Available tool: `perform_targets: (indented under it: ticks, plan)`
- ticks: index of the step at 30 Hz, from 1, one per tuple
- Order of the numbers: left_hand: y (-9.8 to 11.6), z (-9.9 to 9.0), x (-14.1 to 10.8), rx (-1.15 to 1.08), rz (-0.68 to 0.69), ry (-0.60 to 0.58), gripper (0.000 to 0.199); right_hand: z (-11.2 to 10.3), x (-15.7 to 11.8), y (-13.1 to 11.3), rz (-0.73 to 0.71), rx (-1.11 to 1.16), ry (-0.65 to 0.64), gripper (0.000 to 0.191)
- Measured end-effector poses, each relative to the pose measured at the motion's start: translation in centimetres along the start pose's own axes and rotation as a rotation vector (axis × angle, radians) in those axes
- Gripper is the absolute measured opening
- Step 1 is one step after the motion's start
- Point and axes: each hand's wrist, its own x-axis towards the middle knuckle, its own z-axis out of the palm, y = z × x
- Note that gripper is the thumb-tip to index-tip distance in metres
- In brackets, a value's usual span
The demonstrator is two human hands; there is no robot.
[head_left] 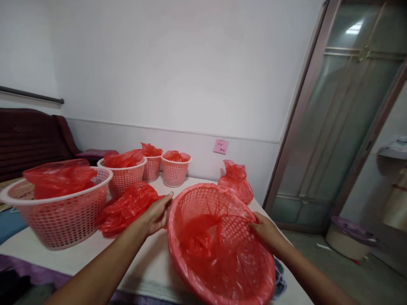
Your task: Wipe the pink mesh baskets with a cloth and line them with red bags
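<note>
A round plastic basket is tilted toward me at the table's front, lined with a thin red plastic bag that is folded over its rim. My left hand is closed at the basket's left rim, its fingertips partly hidden behind the edge. On the right, my right hand grips the rim and the bag over it, fingers curled. To the left of my left hand lies a crumpled heap of red plastic bags. Another bunched red bag stands behind the basket, near the wall.
A large white-rimmed basket with red plastic inside stands at the left. Smaller lined baskets line the back of the white table. A pink note is on the wall. At right are a glass door and a floor bin.
</note>
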Motion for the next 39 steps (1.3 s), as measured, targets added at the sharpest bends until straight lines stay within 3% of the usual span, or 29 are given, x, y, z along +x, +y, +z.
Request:
perform_targets:
  ticks: [8,15,21,29,34,39]
  plan:
    - [0.1,0.2,-1.2,0.022,0.045,-0.061,0.012,0.4,0.9,0.3,0.08,0.078,-0.029,0.028]
    - [-0.4,-0.1,-0.7,-0.019,0.046,0.009,0.01,0.5,1.1,-0.2,0.119,0.12,-0.06,0.028]
    - [-0.7,-0.5,-1.5,-0.033,0.037,0.037,0.038,0.6,1.5,0.4,0.162,0.173,-0.083,0.028]
    - [-2.8,-0.2,-0.8,-0.143,0.114,0.011,0.009,0.8,1.7,0.5,0.204,0.376,-0.15,0.025]
    - [-3.9,-0.6,-0.2,-0.213,0.057,0.015,0.015,1.0,2.0,0.9,0.219,0.488,-0.167,0.022]
    - [-3.5,-0.3,-1.9,-0.23,0.031,-0.005,0.026,1.0,1.7,0.6,0.244,0.603,-0.219,0.016]
